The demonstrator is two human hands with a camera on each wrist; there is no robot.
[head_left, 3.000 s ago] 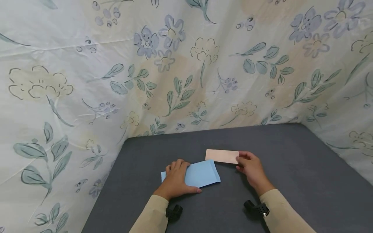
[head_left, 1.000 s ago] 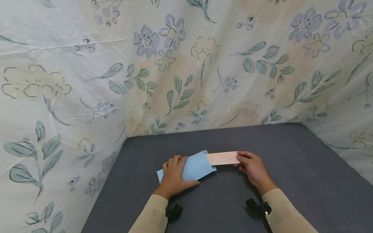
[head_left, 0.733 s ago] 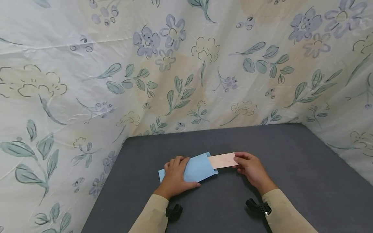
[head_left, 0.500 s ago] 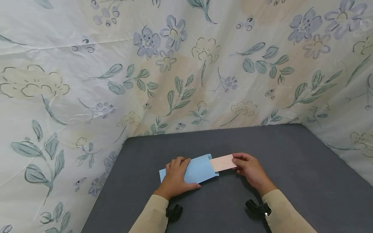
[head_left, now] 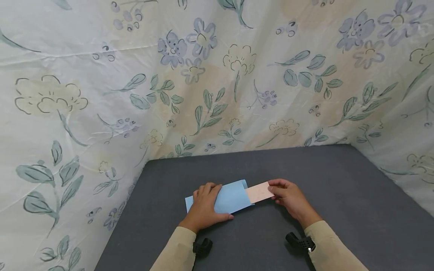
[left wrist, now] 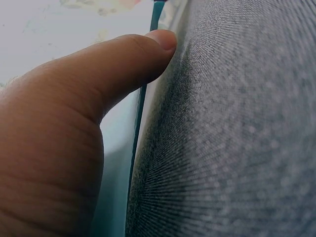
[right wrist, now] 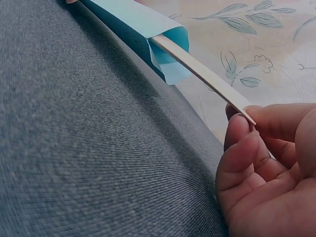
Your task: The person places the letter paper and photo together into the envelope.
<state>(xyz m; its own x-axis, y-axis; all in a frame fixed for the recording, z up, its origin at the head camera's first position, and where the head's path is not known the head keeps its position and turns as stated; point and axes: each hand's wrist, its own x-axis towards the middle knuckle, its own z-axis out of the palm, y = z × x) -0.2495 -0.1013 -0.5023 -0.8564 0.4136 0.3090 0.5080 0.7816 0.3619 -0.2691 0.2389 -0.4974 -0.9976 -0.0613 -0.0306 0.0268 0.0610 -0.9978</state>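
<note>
A light blue paper envelope lies at a slant over the middle of the table. My left hand holds it from above, fingers over the far edge and thumb along the near one; the palm hides part of its left half. At its right end the mouth gapes, as the envelope shows in the right wrist view. A flat pale pink card sits partly inside that mouth, its left part hidden. The right hand pinches the card's outer end between thumb and fingers.
Dark grey cloth covers the table. Behind it and along both sides hangs a white floral curtain. A black strap device sits on the right wrist, another on the left.
Three seconds ago the card was outside the envelope, behind its right end. It has since entered the mouth and slid leftward, deeper in, with the right hand following; the envelope has tilted slightly.
</note>
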